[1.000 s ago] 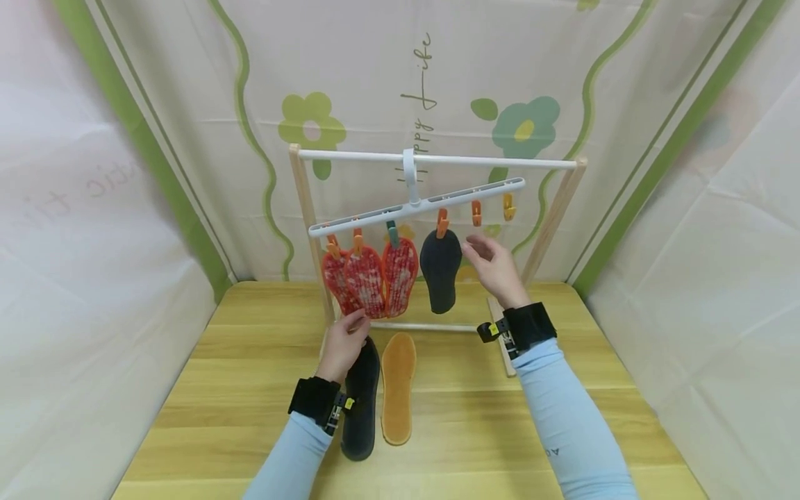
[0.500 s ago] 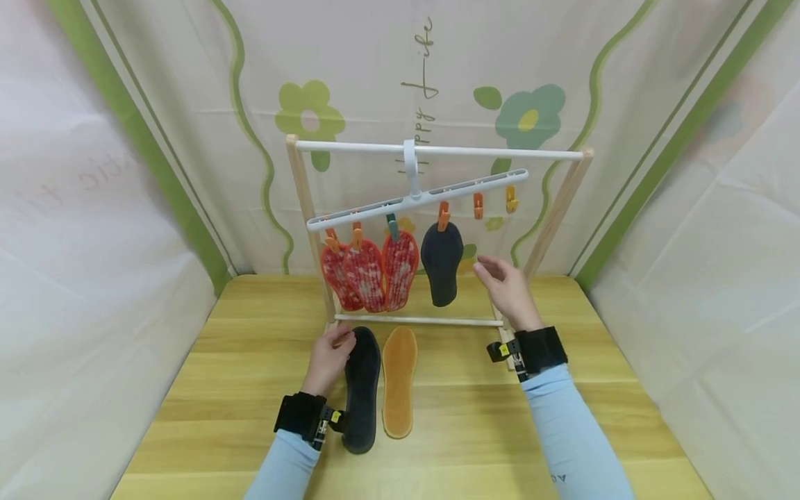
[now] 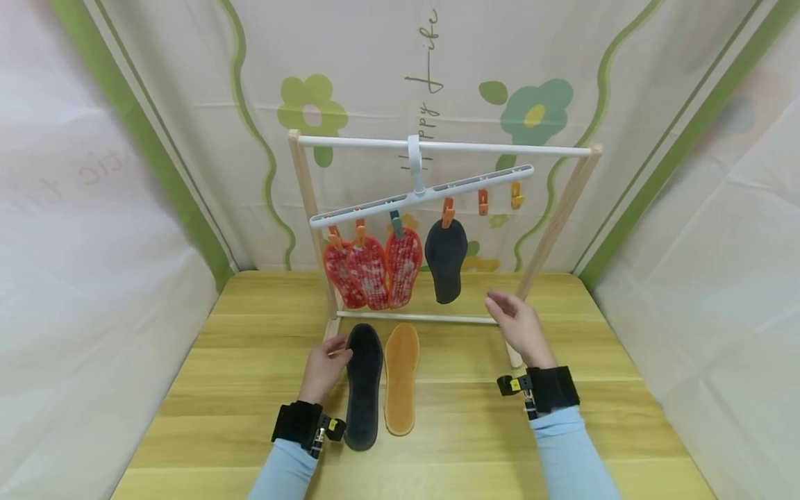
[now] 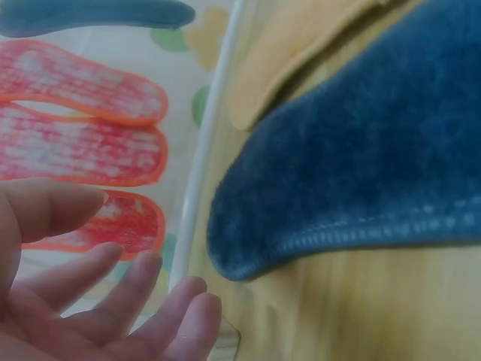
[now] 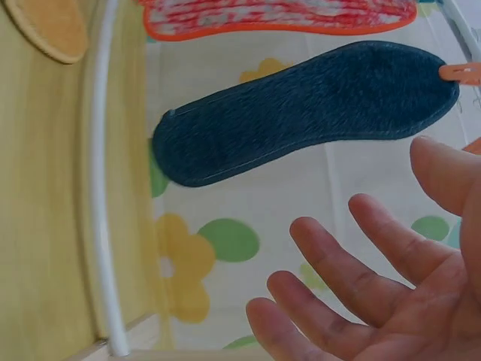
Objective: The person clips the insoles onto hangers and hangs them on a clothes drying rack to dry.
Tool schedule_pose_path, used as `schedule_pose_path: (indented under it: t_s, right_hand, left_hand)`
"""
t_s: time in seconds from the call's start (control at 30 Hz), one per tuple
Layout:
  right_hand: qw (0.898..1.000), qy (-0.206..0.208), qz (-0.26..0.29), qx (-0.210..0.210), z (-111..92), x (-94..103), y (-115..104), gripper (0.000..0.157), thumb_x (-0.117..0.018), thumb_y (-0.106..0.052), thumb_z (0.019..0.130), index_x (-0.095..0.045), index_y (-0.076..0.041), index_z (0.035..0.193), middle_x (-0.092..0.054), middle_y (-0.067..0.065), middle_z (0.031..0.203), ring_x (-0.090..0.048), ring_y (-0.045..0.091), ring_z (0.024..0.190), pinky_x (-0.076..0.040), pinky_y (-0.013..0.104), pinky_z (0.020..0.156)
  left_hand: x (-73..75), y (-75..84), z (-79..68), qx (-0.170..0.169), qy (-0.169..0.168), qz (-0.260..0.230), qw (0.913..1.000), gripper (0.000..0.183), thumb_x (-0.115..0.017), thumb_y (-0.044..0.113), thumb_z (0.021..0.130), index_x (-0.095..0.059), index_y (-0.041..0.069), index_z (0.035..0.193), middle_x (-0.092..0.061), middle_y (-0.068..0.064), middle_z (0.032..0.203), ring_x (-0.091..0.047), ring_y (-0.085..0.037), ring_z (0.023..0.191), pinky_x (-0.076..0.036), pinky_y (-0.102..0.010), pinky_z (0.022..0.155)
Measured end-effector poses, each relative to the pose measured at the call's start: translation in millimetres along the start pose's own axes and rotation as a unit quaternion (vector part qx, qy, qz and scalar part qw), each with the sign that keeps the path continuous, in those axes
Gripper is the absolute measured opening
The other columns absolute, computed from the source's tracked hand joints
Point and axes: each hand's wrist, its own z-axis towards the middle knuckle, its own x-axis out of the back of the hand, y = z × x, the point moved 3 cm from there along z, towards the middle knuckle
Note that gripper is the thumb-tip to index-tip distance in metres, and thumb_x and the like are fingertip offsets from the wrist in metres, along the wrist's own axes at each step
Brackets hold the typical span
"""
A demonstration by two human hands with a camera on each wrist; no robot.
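My left hand (image 3: 323, 369) hovers just left of a dark insole (image 3: 362, 385) lying on the table; its fingers are loosely spread and hold nothing in the left wrist view. Beside that insole lies a tan insole (image 3: 402, 378). My right hand (image 3: 519, 326) is in the air right of a hanging dark insole (image 3: 446, 260), fingers spread, with nothing in them. An orange clothespin (image 3: 448, 212) clips this insole to a white hanger (image 3: 381, 207). Several red patterned insoles (image 3: 367, 272) hang on the hanger's left half.
The tilted hanger hooks over the white top bar (image 3: 500, 148) of a wooden-sided rack (image 3: 558, 215). An orange clothespin (image 3: 483, 202) and a yellow clothespin (image 3: 517, 196) dangle at its right with nothing in them. Patterned cloth (image 3: 375, 62) walls surround the wooden table (image 3: 469, 444).
My right hand has drawn down and away from the hanging dark insole. My left hand has moved down and left, beside the top of the dark insole on the table.
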Motion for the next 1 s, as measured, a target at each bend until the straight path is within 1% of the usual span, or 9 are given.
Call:
schedule_pose_path:
  t_s: [0.17, 0.3, 0.5, 0.6, 0.67, 0.73, 0.83, 0.9, 1.0]
  right_hand:
    - [1.000, -0.002, -0.012, -0.015, -15.6, -3.9, 16.6, 0.060, -0.051, -0.049, 0.101, -0.052, -0.004, 0.141, -0.056, 0.019, 0.137, -0.052, 0.035, 0.126, -0.042, 0.053, 0.103]
    - [1.000, 0.003, -0.021, -0.017, -27.0, -8.9, 27.0, 0.056, -0.054, -0.046, 0.101, -0.055, -0.004, 0.138, -0.059, 0.019, 0.132, -0.054, 0.035, 0.123, -0.043, 0.055, 0.101]
    - [0.998, 0.012, -0.060, -0.005, -42.0, -20.2, 38.9, 0.048, -0.057, -0.039, 0.101, -0.060, -0.003, 0.132, -0.063, 0.019, 0.125, -0.057, 0.037, 0.118, -0.045, 0.056, 0.098]
    - [0.997, 0.016, -0.075, -0.003, -47.9, -26.3, 43.6, 0.044, -0.058, -0.035, 0.101, -0.061, -0.002, 0.130, -0.062, 0.021, 0.126, -0.056, 0.040, 0.119, -0.046, 0.056, 0.097]
    - [0.996, 0.019, -0.081, -0.005, -52.4, -29.4, 45.9, 0.044, -0.058, -0.035, 0.101, -0.061, -0.002, 0.131, -0.062, 0.021, 0.127, -0.055, 0.041, 0.120, -0.046, 0.056, 0.096]
    - [0.996, 0.019, -0.088, -0.012, -56.7, -31.6, 48.1, 0.044, -0.058, -0.035, 0.101, -0.060, -0.004, 0.132, -0.061, 0.021, 0.129, -0.054, 0.040, 0.122, -0.046, 0.056, 0.097]
    - [0.995, 0.019, -0.095, -0.022, -63.5, -34.2, 49.4, 0.046, -0.057, -0.038, 0.101, -0.059, -0.005, 0.134, -0.061, 0.019, 0.131, -0.052, 0.039, 0.125, -0.045, 0.057, 0.097]
    - [0.995, 0.019, -0.098, -0.029, -68.2, -35.8, 49.4, 0.046, -0.057, -0.038, 0.101, -0.059, -0.006, 0.134, -0.060, 0.018, 0.131, -0.051, 0.039, 0.126, -0.044, 0.057, 0.098]
    - [0.995, 0.021, -0.099, -0.025, -76.9, -37.8, 46.6, 0.046, -0.057, -0.037, 0.101, -0.059, -0.005, 0.133, -0.061, 0.018, 0.131, -0.051, 0.041, 0.125, -0.044, 0.059, 0.098]
  left_hand:
    - [-3.4, -6.6, 4.1, -0.006, 0.002, 0.045, 0.9990, 0.043, -0.065, 0.004, 0.093, -0.056, -0.009, 0.133, -0.060, -0.027, 0.125, -0.062, -0.037, 0.108, -0.054, -0.044, 0.087]
    - [-5.1, -7.5, 7.2, -0.015, 0.001, 0.080, 0.9967, 0.042, -0.065, 0.005, 0.092, -0.057, -0.011, 0.131, -0.062, -0.026, 0.121, -0.064, -0.035, 0.103, -0.054, -0.045, 0.083]
    - [-6.0, -5.0, 11.4, -0.013, -0.005, 0.148, 0.9888, 0.045, -0.067, 0.009, 0.091, -0.057, -0.012, 0.130, -0.061, -0.029, 0.124, -0.059, -0.041, 0.114, -0.048, -0.052, 0.095]
    - [-6.4, -2.6, 12.6, -0.021, -0.010, 0.189, 0.9817, 0.046, -0.068, 0.011, 0.090, -0.057, -0.013, 0.128, -0.062, -0.031, 0.123, -0.058, -0.043, 0.115, -0.047, -0.054, 0.095]
    - [-7.0, -1.5, 13.6, -0.032, -0.012, 0.211, 0.9768, 0.045, -0.069, 0.012, 0.089, -0.060, -0.013, 0.125, -0.065, -0.029, 0.114, -0.063, -0.041, 0.105, -0.050, -0.052, 0.089]
    - [-8.3, -1.5, 15.5, -0.044, -0.014, 0.226, 0.9729, 0.041, -0.071, 0.012, 0.087, -0.064, -0.011, 0.120, -0.069, -0.024, 0.101, -0.065, -0.035, 0.089, -0.052, -0.047, 0.077]
    - [-10.5, -4.2, 19.5, -0.051, -0.014, 0.242, 0.9690, 0.034, -0.073, 0.013, 0.084, -0.068, -0.007, 0.110, -0.068, -0.016, 0.087, -0.059, -0.026, 0.073, -0.048, -0.041, 0.065]
    - [-12.0, -6.5, 22.0, -0.050, -0.012, 0.252, 0.9664, 0.031, -0.075, 0.014, 0.083, -0.069, -0.006, 0.106, -0.069, -0.015, 0.087, -0.061, -0.027, 0.073, -0.048, -0.042, 0.065]
    - [-14.2, -8.5, 24.0, -0.047, -0.011, 0.276, 0.9600, 0.036, -0.077, 0.016, 0.080, -0.069, -0.007, 0.106, -0.069, -0.021, 0.093, -0.065, -0.034, 0.081, -0.052, -0.048, 0.071]
